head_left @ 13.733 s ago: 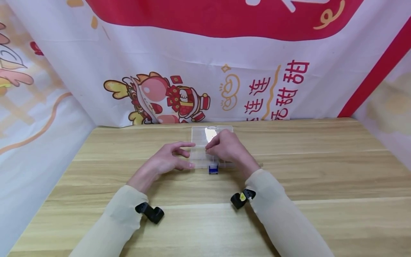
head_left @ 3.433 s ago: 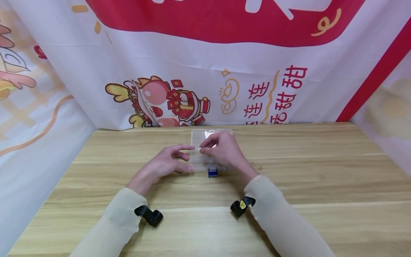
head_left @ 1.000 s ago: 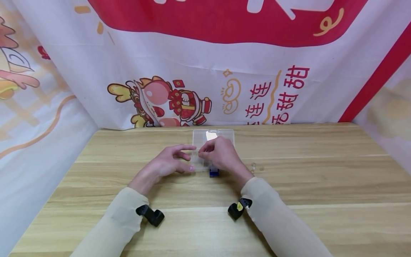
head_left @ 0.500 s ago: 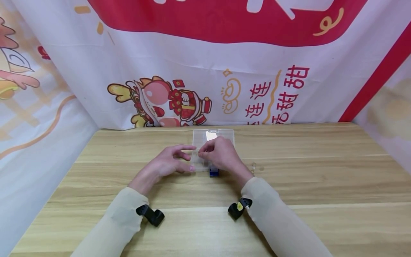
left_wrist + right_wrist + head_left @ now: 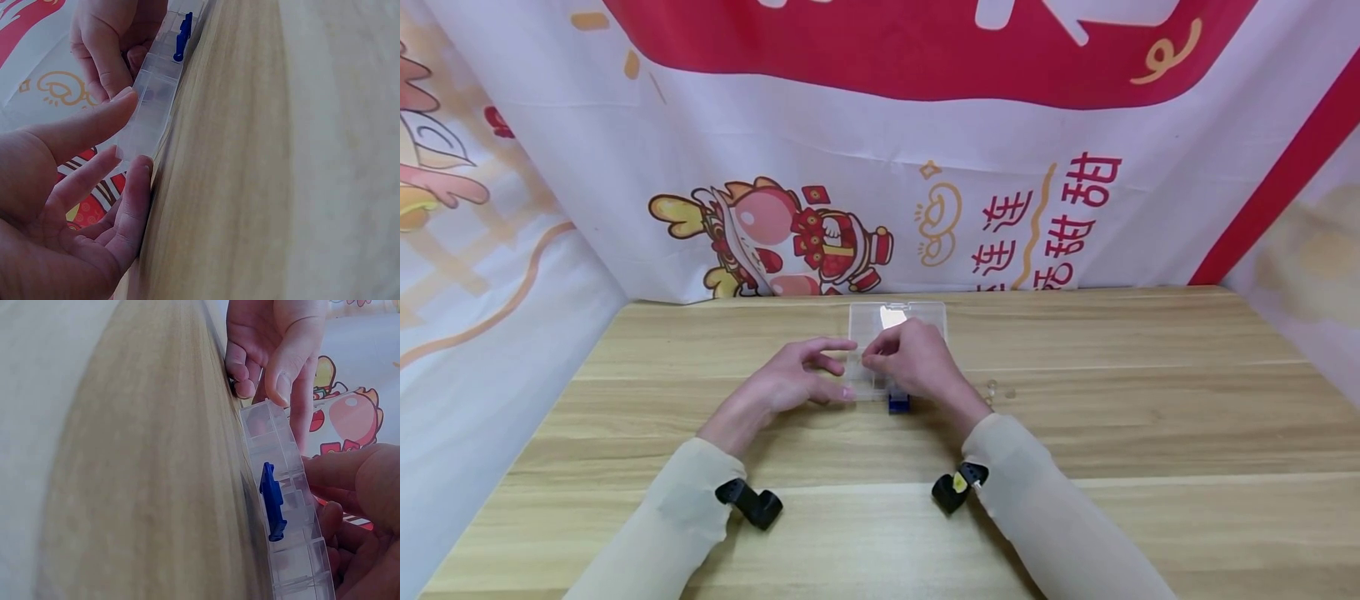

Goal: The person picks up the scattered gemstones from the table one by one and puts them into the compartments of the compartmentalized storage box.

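Observation:
A clear plastic compartment box (image 5: 936, 313) stands at the back of the table, its lid raised toward the cloth. On its front is a blue latch (image 5: 272, 501). My left hand (image 5: 792, 379) rests at the left end of the box, fingers spread and fairly straight, the thumb (image 5: 94, 122) touching its corner. My right hand (image 5: 917, 358) is bent over the compartments, thumb and index fingertips close together down by the left part of the box. The box and fingers hide the space between those fingertips; I cannot tell if they hold something.
Several tiny clear pieces (image 5: 992, 388) lie on the wooden table (image 5: 880, 533) to the right of the box, near my right wrist. A white and red printed cloth (image 5: 820, 117) hangs directly behind the table's back edge.
About three seconds ago my right fingertips showed a small pale piece above the box; they have since lowered, and that piece is out of sight. My left hand stays put.

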Motion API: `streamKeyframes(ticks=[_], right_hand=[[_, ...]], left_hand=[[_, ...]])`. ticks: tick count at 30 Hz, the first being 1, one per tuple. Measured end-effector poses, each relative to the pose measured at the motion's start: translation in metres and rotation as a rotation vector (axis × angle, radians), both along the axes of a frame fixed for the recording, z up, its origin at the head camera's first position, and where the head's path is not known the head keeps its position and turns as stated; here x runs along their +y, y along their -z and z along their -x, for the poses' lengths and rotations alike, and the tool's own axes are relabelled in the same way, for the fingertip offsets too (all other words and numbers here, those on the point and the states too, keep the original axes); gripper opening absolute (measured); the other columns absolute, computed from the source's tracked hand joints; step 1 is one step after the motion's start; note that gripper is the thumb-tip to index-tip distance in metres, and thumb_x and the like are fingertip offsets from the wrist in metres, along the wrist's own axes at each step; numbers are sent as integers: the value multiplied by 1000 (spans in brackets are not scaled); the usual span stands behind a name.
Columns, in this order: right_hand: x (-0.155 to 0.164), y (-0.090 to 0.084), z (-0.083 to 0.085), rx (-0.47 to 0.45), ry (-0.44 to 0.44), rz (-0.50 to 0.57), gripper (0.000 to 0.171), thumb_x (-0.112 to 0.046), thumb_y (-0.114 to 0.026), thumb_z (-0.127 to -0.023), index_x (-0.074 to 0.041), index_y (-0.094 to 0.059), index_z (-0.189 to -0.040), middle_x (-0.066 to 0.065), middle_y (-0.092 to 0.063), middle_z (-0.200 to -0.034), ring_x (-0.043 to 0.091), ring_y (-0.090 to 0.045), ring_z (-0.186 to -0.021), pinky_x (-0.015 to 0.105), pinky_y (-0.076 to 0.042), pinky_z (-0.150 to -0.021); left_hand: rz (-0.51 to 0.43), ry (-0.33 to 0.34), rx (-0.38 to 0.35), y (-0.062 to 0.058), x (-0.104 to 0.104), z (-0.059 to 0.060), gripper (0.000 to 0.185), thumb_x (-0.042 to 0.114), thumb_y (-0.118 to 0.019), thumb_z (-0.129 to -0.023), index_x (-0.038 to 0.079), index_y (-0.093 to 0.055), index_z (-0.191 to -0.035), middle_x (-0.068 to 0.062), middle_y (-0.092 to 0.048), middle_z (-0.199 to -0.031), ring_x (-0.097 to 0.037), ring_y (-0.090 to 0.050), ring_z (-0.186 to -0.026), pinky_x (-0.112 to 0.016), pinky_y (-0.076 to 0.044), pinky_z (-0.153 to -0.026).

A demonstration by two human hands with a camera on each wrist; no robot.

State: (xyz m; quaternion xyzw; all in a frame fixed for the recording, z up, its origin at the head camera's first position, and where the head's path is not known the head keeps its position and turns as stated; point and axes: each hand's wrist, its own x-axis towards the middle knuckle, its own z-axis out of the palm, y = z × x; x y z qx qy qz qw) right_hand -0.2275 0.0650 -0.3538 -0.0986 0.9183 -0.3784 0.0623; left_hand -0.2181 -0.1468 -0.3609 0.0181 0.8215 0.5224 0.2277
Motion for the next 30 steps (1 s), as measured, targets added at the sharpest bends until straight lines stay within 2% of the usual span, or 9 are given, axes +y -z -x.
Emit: streamKeyframes(ticks=[18,25,30], right_hand=[[-2,-2,-2,3,17,-33,8,-26,-80,-96,-21,-86,-98,-5,-81,-97,16,-67,-96,35,-57,-88],[-1,-5,-1,-48,50,52,7,-26,-80,-97,-23,-86,-98,-5,-79,-103,18,-63,-102,35,-54,-87],[7,-9,0,-63,64,116,6,-26,-80,-96,-26,-86,-95,-5,-72,-106,19,-61,-98,35,-52,-79]], left_hand=[[11,4,6,0,0,-1,68,18,-87,-89,31,-60,-150,-13,-62,-136,-27,-65,-108,-32,-60,-89],[12,5,5,0,-2,-1,68,18,-86,-90,31,-59,-151,-13,-61,-138,-27,-65,-110,-33,-60,-90],[12,14,10,0,-1,0,68,18,-86,-89,30,-59,-151,-14,-61,-139,-26,-67,-108,-34,-61,-91]])
